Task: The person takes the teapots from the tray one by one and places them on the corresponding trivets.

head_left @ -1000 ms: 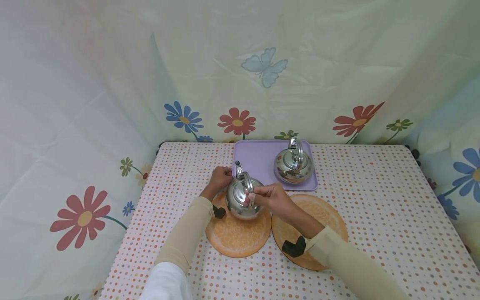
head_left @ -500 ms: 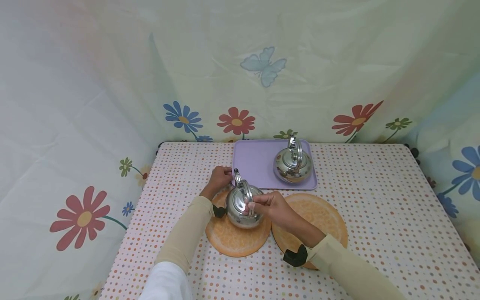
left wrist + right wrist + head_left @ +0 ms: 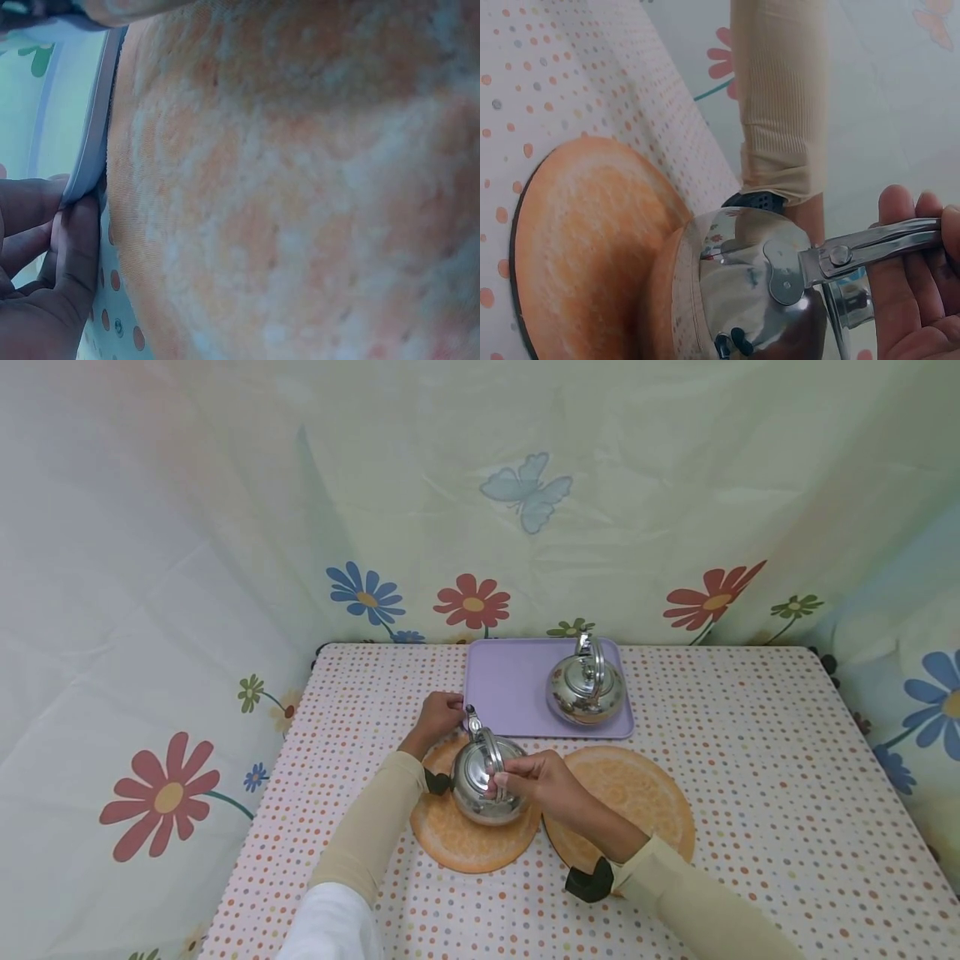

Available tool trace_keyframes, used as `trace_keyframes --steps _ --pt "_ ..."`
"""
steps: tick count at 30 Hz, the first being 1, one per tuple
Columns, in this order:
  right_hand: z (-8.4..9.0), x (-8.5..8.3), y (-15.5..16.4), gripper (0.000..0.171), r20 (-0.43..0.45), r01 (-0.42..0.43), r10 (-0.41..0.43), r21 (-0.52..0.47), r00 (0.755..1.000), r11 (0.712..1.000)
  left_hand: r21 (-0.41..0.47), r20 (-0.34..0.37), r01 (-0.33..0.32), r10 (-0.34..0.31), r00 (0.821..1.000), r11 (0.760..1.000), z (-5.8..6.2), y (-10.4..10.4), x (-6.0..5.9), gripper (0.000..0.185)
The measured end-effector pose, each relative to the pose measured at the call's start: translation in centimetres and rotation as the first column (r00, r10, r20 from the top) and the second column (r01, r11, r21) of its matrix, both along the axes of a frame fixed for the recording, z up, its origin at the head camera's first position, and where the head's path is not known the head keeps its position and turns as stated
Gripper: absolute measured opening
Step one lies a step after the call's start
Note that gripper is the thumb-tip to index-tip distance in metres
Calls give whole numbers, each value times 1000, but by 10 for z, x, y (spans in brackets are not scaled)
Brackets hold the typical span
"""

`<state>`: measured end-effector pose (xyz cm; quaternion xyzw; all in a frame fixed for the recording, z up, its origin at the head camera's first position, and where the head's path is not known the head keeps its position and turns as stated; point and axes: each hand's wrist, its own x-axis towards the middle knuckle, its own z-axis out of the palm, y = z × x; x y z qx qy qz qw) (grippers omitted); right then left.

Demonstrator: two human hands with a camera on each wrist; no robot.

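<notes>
My right hand (image 3: 543, 781) grips the arched handle of a shiny steel kettle (image 3: 487, 810) over the left orange-slice placemat (image 3: 457, 852). In the right wrist view, the fingers (image 3: 900, 292) curl under the metal handle (image 3: 877, 244). Whether the kettle's base touches the placemat, I cannot tell. My left hand (image 3: 438, 718) pinches the near left corner of a lilac tray (image 3: 502, 685); its thumb and fingers on the rim (image 3: 90, 165) show in the left wrist view. A second steel kettle (image 3: 587, 689) stands upright on the tray's right side.
Another orange-slice placemat (image 3: 637, 785) lies to the right, partly under my right forearm. A dotted cloth (image 3: 765, 760) covers the table. Behind it hangs a flowered curtain (image 3: 600, 552), which also closes off the left and right sides.
My right hand has brought the kettle a short way back toward me, from the tray's near edge to above the left placemat. The left hand stays at the tray.
</notes>
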<state>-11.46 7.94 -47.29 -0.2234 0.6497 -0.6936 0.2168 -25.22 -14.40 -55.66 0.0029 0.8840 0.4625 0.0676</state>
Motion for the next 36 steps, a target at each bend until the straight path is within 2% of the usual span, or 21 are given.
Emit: trace_keyframes --steps 4,11,18,26,31,36 --pt "-2 2 -1 27 9 4 -4 1 1000 1000 -1 -5 -3 3 1000 1000 0 0 0 35" --pt "-5 5 -3 25 30 19 -19 -12 999 1000 24 63 -41 39 997 999 1 3 1 35" --pt "-11 10 -5 23 20 30 -29 -47 999 998 36 47 -23 22 999 999 1 3 1 35" --pt "-18 23 -11 18 -26 55 -57 -98 998 994 0 54 -21 21 998 1000 2 -1 -3 36" --pt "-21 30 -13 18 -12 81 -83 -123 996 989 18 59 -14 13 998 1000 2 -1 -2 39" --pt "-23 32 -12 22 1 66 -66 -128 998 990 33 78 -29 26 997 999 2 -1 0 40"
